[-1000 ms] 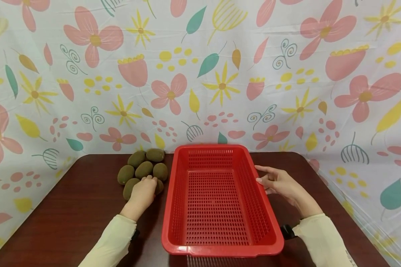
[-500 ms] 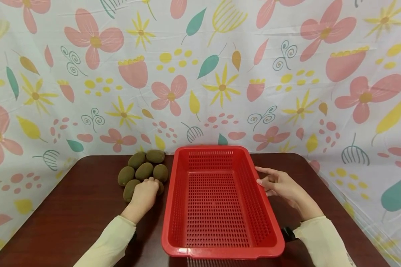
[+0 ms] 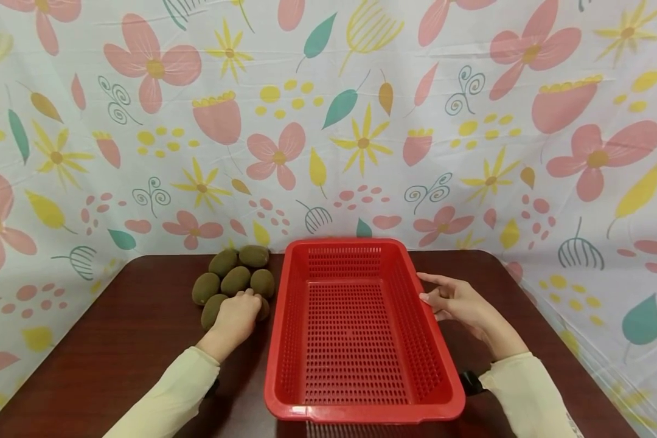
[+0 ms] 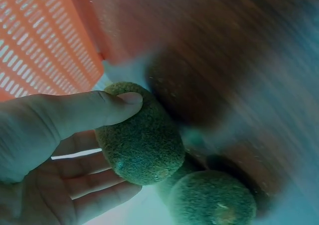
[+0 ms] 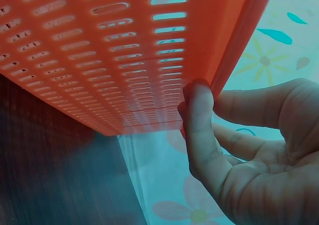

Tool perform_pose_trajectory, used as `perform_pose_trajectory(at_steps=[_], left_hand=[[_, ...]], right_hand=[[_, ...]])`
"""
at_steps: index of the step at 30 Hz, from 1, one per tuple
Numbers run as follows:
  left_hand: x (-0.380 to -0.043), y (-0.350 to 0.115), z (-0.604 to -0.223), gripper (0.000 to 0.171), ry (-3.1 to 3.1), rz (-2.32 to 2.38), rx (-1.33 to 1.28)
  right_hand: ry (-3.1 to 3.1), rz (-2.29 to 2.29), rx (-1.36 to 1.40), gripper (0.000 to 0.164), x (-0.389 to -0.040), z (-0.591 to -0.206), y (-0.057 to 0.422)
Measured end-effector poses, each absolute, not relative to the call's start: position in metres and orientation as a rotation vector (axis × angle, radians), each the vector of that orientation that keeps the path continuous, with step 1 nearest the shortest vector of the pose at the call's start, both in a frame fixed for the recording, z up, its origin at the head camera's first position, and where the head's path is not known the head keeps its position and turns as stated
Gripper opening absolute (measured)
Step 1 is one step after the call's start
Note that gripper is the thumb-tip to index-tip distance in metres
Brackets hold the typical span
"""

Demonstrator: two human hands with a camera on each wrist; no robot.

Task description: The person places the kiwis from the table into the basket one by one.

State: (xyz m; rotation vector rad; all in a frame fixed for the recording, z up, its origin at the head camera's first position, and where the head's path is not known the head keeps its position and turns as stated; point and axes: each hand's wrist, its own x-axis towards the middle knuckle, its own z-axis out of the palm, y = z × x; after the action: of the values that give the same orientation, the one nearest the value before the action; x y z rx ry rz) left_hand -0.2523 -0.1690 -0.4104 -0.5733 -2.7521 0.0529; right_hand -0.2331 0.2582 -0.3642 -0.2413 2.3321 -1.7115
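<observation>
My left hand (image 3: 234,316) grips a brown, fuzzy kiwifruit at the near right of a cluster on the table. In the left wrist view its thumb lies over this kiwifruit (image 4: 144,140) and the fingers reach round the other side. Another kiwifruit (image 4: 214,200) sits close beside it. Several more kiwifruits (image 3: 235,280) lie grouped behind and to the left of the hand. To the right stands a red plastic basket (image 3: 361,413) with slotted walls and nothing inside. My right hand (image 3: 462,307) pinches its right rim, thumb and fingers on opposite sides in the right wrist view.
The dark wooden table (image 3: 115,340) runs back to a flower-printed cloth (image 3: 328,121) hanging behind and at both sides. The basket takes up the table's middle, its left wall close to the kiwifruits.
My left forearm has swung slightly outward to the left, while that hand stays at the same kiwifruit. The right hand and basket hold their place.
</observation>
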Motion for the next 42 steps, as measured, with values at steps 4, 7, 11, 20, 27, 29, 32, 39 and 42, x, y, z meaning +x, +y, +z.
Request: perform_pose_trajectory(at_steps=[4,7,11,20,27,29,32,39,42], left_hand=[[-0.251,-0.167,-0.405,0.017,-2.757,0.022,-0.616],[-0.250,-0.166,-0.397,0.016,-2.769,-0.010,-0.629],[-0.250,-0.166,-0.386,0.017,-2.801,-0.037,-0.616],[-0.251,-0.167,-0.363,0.025,-2.841,-0.010,-0.571],[-0.252,-0.166,-0.348,0.034,-2.844,-0.069,-0.542],[-0.252,-0.165,-0.345,0.033,-2.831,-0.074,-0.549],[-0.253,-0.163,-0.340,0.030,-2.805,-0.083,-0.564],[-0.256,-0.152,-0.323,0.035,-2.735,-0.058,-0.575],[-0.257,-0.148,-0.315,0.036,-2.726,-0.065,-0.578]], right_hand=[[2.331,-1.717,-0.247,0.066,-0.233,-0.364,0.259],[2.330,-1.724,-0.245,0.067,-0.232,-0.364,0.259],[2.329,-1.720,-0.247,0.067,-0.232,-0.364,0.259],[2.341,-1.706,-0.245,0.068,-0.232,-0.364,0.259],[2.348,-1.693,-0.238,0.068,-0.233,-0.363,0.259],[2.345,-1.695,-0.240,0.068,-0.233,-0.363,0.259],[2.342,-1.697,-0.239,0.068,-0.232,-0.362,0.259],[2.346,-1.686,-0.238,0.067,-0.233,-0.359,0.258],[2.343,-1.684,-0.240,0.067,-0.233,-0.359,0.257]])
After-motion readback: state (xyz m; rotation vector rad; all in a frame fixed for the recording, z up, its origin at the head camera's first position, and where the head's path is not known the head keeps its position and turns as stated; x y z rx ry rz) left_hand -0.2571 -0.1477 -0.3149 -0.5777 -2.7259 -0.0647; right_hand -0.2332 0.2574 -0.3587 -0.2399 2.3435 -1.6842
